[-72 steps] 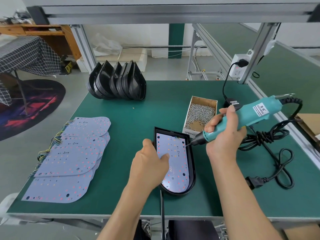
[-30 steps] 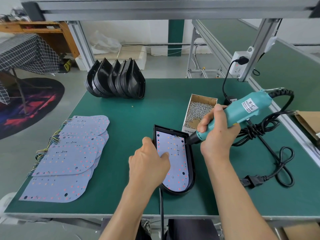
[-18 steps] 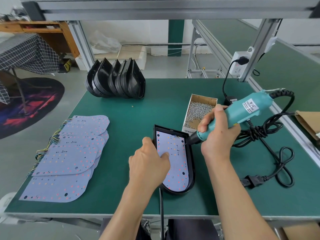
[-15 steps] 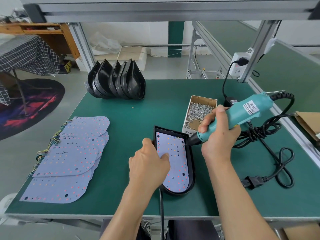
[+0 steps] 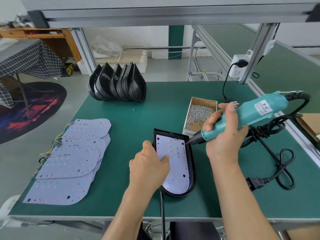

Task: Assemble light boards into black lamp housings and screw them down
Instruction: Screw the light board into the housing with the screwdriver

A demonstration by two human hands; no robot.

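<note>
A black lamp housing (image 5: 191,163) lies flat near the table's front edge with a pale light board (image 5: 176,160) seated inside it. My left hand (image 5: 149,168) grips the housing's left wall, thumb outside and fingers on the board. My right hand (image 5: 225,135) grips a teal electric screwdriver (image 5: 242,115). Its dark tip touches the board's far right corner.
A cardboard box of screws (image 5: 200,113) stands just behind the housing. Several black housings (image 5: 117,84) are stacked on edge at the back. Loose light boards (image 5: 72,158) with coloured wires lie in a pile at the left. A black power cord (image 5: 280,163) coils at the right.
The screwdriver's tail has swung slightly up and down while its tip stays at the board's far right corner. My left hand has not moved on the housing.
</note>
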